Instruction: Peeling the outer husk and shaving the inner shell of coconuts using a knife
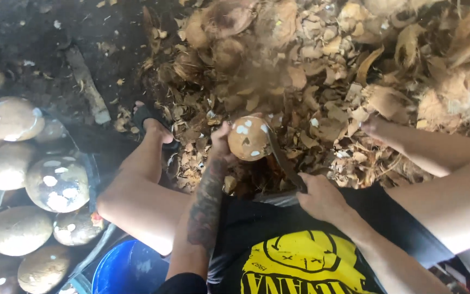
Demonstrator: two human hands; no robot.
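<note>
Left hand: the left hand [221, 142] is closing around the left side of one coconut [249, 138], fingers curled behind it, thumb side toward the camera; it is gripping the nut firmly.
Right hand: the right hand [322, 197] is wrapping fully around the handle of one knife [281, 158]; fist closed, no gap showing.
Coconut: one, round, brown with white pared patches, being held above the lap, between the knees, just over the husk litter.
Knife: one dark blade, running up and left from the right fist; its upper part is lying against the right side of the coconut, touching it.
Pared coconuts: about nine are lying in a heap [23, 201] at far left, well apart from the hands; edges of the heap are running out of frame, so the count is approximate.
Bucket: one blue bucket [123, 269] is sitting at bottom, just beside the left knee.
Husk: a wide pile of husk chips [322, 71] is covering the ground ahead of the hands; pieces too many to count.
Feet: one sandalled foot [150, 122] is resting at the pile's left edge; the other foot [373, 126] is partly buried in chips, footwear not discernible.
Stick: one pale stick [88, 87] is lying on dark soil, upper left.
</note>
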